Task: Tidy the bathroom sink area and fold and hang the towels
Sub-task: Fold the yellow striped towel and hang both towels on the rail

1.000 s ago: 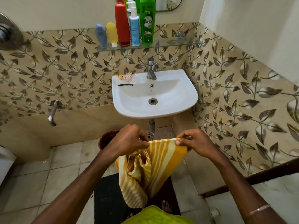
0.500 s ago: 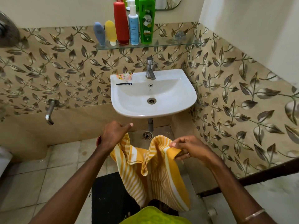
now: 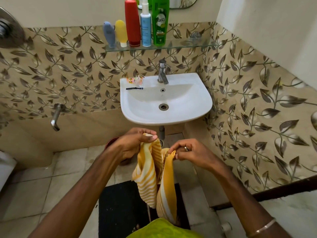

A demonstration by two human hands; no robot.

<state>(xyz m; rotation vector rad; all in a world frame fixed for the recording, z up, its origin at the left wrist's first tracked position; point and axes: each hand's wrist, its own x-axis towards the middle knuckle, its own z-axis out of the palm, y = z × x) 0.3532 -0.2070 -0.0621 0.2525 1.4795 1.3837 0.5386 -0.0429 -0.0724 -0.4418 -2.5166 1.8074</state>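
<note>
Yellow striped towel (image 3: 151,172) hangs bunched | left hand (image 3: 135,145), right hand (image 3: 190,154) grip pinched on top edge (below sink (image 3: 202,103))

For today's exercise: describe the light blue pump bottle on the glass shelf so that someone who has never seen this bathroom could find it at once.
Start at the white sink and look up the wall to the glass shelf above its tap. Five bottles stand in a row at the shelf's left end; the light blue pump bottle is fourth from the left, between the tall red bottle and the green shampoo bottle. It alone has a white pump top.

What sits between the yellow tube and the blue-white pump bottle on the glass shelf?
In the head view, a tall red bottle stands between the yellow tube and pump bottle.
</note>
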